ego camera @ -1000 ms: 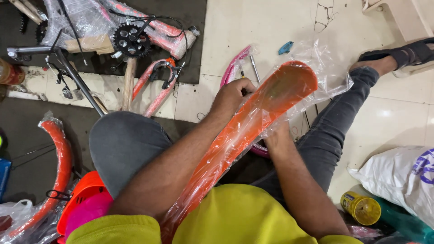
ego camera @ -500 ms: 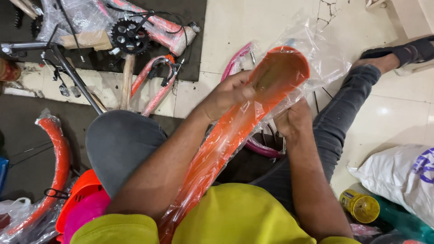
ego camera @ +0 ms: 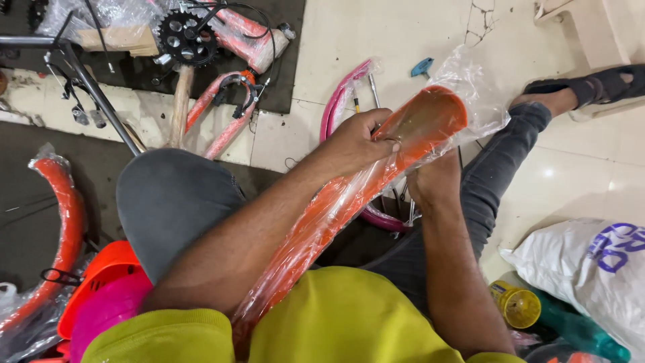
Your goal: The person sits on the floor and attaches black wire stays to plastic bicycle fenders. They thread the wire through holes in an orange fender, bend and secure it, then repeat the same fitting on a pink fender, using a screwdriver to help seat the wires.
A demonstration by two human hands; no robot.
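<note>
A pale tiled floor [ego camera: 403,40] with dark mats is seen, strewn with bicycle parts, a chainring [ego camera: 185,37] at upper left and a second orange mudguard [ego camera: 64,215] at the left edge. At frame centre an orange mudguard [ego camera: 430,121] in clear plastic wrap [ego camera: 480,101] is held across the lap, the left hand [ego camera: 359,138] pinched on its upper edge and the right hand [ego camera: 437,181] closed beneath it. It is judged that the slick film could slip or tear under the pinch, letting the mudguard drop onto the pink mudguard [ego camera: 339,101] below.
</note>
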